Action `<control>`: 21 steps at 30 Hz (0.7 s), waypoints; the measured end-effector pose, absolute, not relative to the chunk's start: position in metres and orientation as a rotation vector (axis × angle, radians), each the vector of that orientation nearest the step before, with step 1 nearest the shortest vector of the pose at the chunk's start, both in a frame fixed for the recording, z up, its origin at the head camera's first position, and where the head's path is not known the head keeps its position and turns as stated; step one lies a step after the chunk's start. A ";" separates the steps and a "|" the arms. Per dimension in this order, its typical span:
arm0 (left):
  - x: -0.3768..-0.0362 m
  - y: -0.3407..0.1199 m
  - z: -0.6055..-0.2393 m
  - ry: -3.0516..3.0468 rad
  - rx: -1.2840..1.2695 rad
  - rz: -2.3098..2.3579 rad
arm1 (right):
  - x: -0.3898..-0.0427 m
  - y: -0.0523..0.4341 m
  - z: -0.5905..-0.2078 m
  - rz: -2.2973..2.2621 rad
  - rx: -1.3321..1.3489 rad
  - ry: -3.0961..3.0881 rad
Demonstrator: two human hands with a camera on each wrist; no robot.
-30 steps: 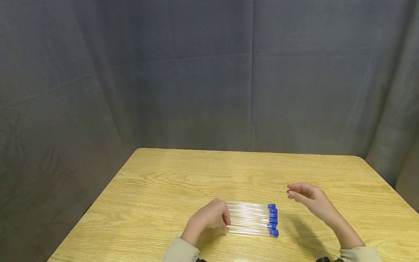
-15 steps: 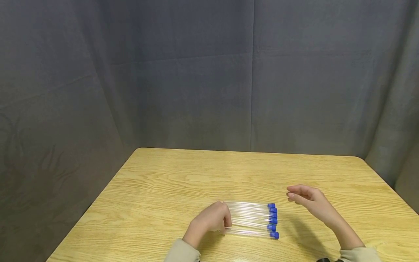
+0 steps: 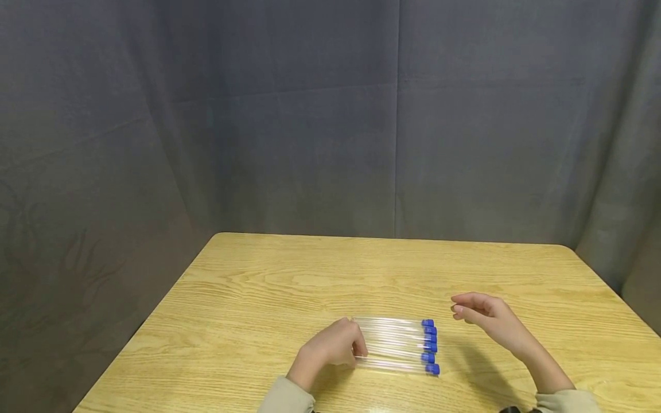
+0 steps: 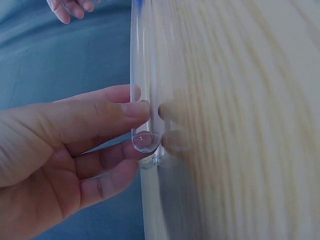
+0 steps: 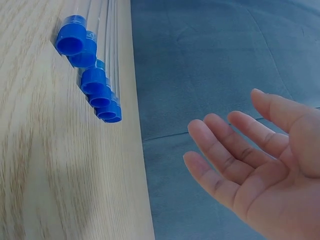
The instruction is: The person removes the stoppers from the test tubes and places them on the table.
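Left hand (image 3: 333,350) fingertips are touching the round ends of clear tubes (image 3: 395,346) lying on the table (image 3: 289,287).
Right hand (image 3: 488,321) is hovering beside their blue caps (image 3: 430,346), fingers relaxed, holding nothing.

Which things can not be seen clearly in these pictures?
- Head view: left hand covers the round ends of the tubes; whether its fingers grip one is unclear.
- Left wrist view: tubes and table blurred; caps cut off at top.
- Right wrist view: caps overlap, so the count is uncertain; right hand holds nothing.

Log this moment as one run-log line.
left hand: fingertips on tubes' closed ends | right hand: open, hovering beside caps | capped tubes: side by side on table
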State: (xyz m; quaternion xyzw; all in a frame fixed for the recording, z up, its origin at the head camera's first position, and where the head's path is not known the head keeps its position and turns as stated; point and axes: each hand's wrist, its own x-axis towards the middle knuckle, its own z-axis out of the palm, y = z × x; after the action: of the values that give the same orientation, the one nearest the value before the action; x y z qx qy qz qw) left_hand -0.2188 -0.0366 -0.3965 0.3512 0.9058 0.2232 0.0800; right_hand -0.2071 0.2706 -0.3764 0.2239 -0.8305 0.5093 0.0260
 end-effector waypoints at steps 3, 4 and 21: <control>-0.218 -0.037 -0.396 2.688 1.032 0.687 | -0.207 0.270 -0.377 1.576 0.691 -2.570; -0.218 -0.037 -0.395 2.683 1.028 0.690 | -0.207 0.270 -0.377 1.575 0.693 -2.572; -0.223 -0.045 -0.390 2.631 1.084 0.809 | -0.206 0.271 -0.377 1.576 0.701 -2.580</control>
State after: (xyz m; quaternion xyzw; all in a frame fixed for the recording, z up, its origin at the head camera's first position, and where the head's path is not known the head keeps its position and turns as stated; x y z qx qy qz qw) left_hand -0.2233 -0.0452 -0.3896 0.3649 0.8856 0.2725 0.0915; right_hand -0.2065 0.2711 -0.3772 0.2260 -0.8312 0.5076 0.0192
